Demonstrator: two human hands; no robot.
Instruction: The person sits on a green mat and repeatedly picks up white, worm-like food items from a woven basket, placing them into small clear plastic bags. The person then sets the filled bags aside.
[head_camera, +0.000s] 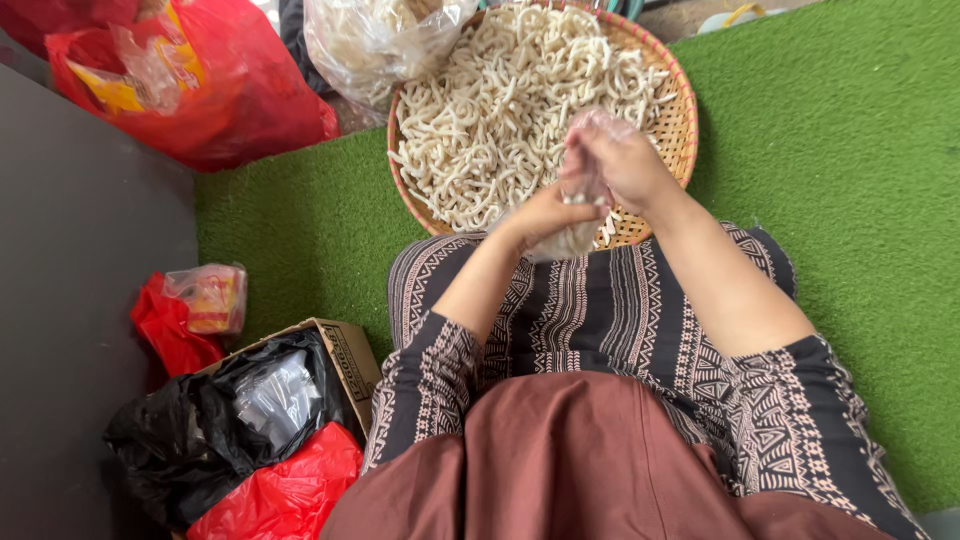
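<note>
Baskets first: a round woven basket (672, 128) with a pink-edged rim is sitting on the green turf (850, 200) in front of the seated person, and it is holding a heap of pale, curly cracker pieces (500, 120) that is filling most of it. Over its near edge, just above the lap, the person is working a small clear plastic bag (572, 232); the left hand (545, 215) is closing around the bag from below, fingers wrapped on it, while the right hand (620, 160) is pinching the bag's top from above, a film of plastic showing over the knuckles. A few pale pieces are showing through the bag. Behind the basket a large clear sack (370, 45) is bulging with more of the pale pieces, and beside it a red plastic bag (230, 100) is holding yellow packets. Down at the person's left a cardboard box (350, 355) is standing stuffed with black and red plastic bags, with another small red bag (170, 330) and a clear packet lying next to it. Green turf is covering the ground, and a dark grey panel (80, 300) is bordering it on the left
</note>
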